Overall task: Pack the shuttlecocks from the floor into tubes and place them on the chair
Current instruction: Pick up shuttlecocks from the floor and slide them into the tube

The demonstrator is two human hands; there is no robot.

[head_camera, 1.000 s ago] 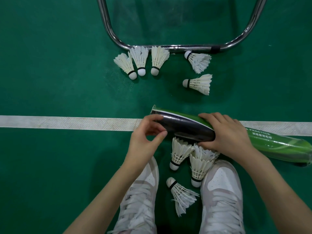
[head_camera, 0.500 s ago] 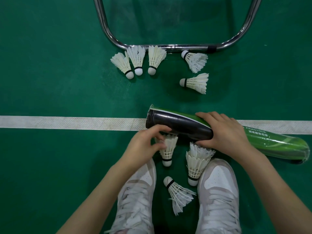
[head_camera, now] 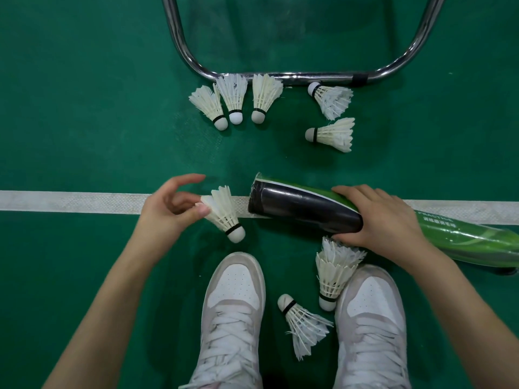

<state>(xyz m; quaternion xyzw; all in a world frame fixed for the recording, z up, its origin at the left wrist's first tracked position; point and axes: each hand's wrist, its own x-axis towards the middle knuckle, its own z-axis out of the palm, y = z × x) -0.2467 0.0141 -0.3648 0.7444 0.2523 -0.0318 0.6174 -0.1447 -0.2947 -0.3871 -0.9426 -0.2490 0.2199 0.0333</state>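
My left hand pinches a white shuttlecock by its feathers, cork pointing down-right, just left of the tube's open mouth. The green and black tube lies across the white court line, and my right hand grips it around its middle. Three shuttlecocks lie in a row by the chair's chrome leg frame, with two more to their right. Between my shoes lie a stacked pair and a frayed one.
The floor is green court matting with a white line running left to right. My two white shoes stand at the bottom centre. The chair's seat is out of view above the frame.
My left hand picked one shuttlecock up from beside my shoes and carried it up and left, turning it beside the tube's mouth. My right hand kept its hold on the tube.
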